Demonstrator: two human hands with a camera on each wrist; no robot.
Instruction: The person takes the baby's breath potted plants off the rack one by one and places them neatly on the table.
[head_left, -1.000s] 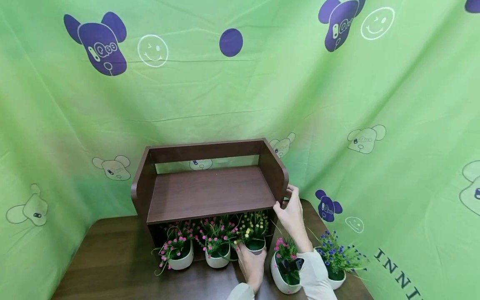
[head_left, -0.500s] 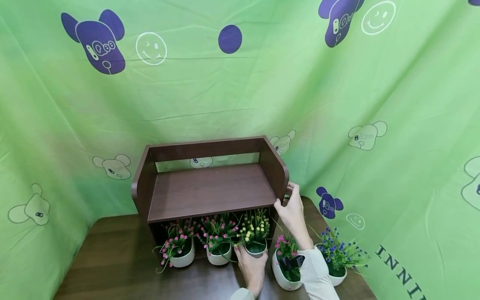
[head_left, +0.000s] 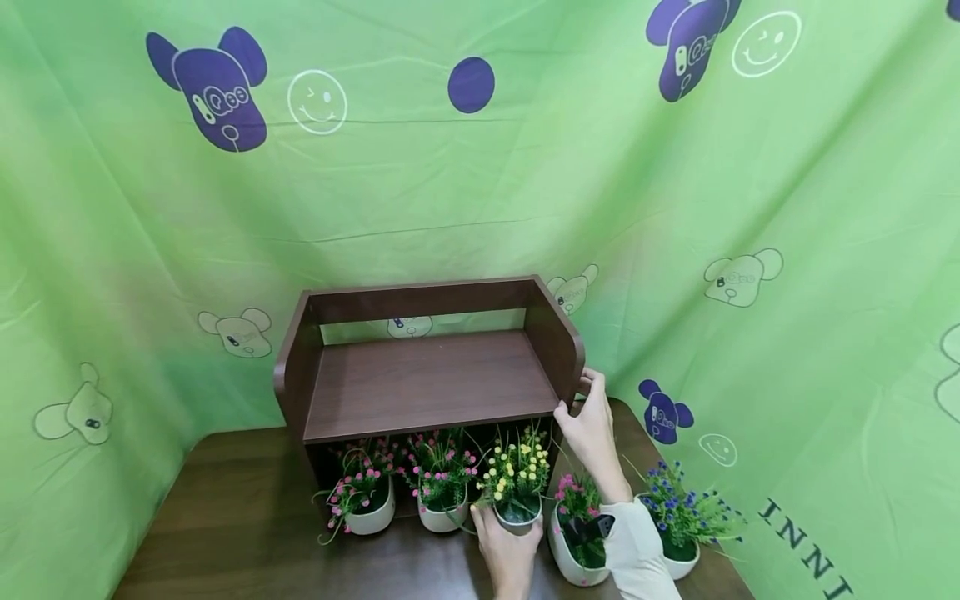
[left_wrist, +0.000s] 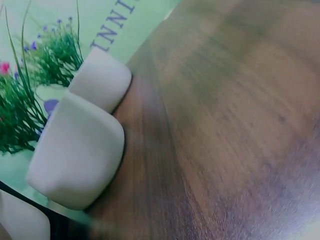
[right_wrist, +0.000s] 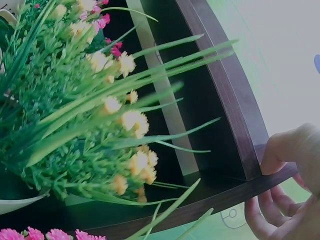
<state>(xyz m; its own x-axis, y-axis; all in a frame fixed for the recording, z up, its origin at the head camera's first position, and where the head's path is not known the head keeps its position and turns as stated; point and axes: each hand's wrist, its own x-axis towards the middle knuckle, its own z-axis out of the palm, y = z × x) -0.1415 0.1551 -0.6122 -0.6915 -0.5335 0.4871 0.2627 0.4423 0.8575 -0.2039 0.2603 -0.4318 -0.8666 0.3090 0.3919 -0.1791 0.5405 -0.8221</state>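
Note:
My left hand [head_left: 510, 554] grips a white pot of yellow artificial flowers [head_left: 516, 471] at the front of the shelf's lower opening, its thumb and fingers on either side of the pot. My right hand [head_left: 592, 425] holds the right side panel of the dark brown two-tier desk shelf [head_left: 431, 383]. In the right wrist view the thumb of the right hand [right_wrist: 305, 155] presses one side of the panel corner, with fingers curled behind it. Yellow blooms [right_wrist: 135, 122] fill the left of that view. The left hand is not recognisable in the left wrist view.
Two pots of pink flowers [head_left: 371, 518] [head_left: 442, 518] stand left of the yellow one, partly under the shelf. To the right are another pink-flowered pot [head_left: 573, 558] and a blue-flowered pot [head_left: 678, 558], on the brown table [head_left: 225, 517]. A green printed cloth [head_left: 420, 192] hangs behind.
The yellow-flowered pot has come forward out of the lower opening with my left hand, so more of its blooms show. My right hand keeps its hold on the shelf.

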